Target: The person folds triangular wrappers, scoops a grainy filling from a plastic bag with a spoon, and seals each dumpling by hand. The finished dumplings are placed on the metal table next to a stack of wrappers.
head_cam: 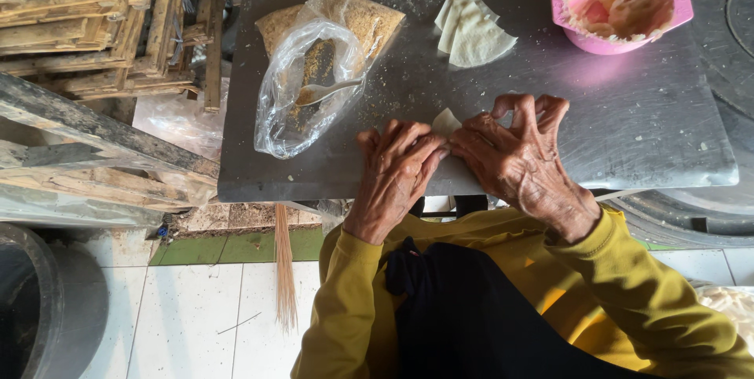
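Pale, thin dough wrapper (447,121) lies at the grey metal bench's (628,128) six o'clock edge, pinched between the wrinkled left hand (397,171) and right hand (514,155), both grasping it, fingers curled.

A grey metal tabletop (628,120) carries a clear plastic bag (302,88) of crumbs at ten o'clock, pale folded wrappers (471,29) at twelve, a pink bowl (620,6) at two.
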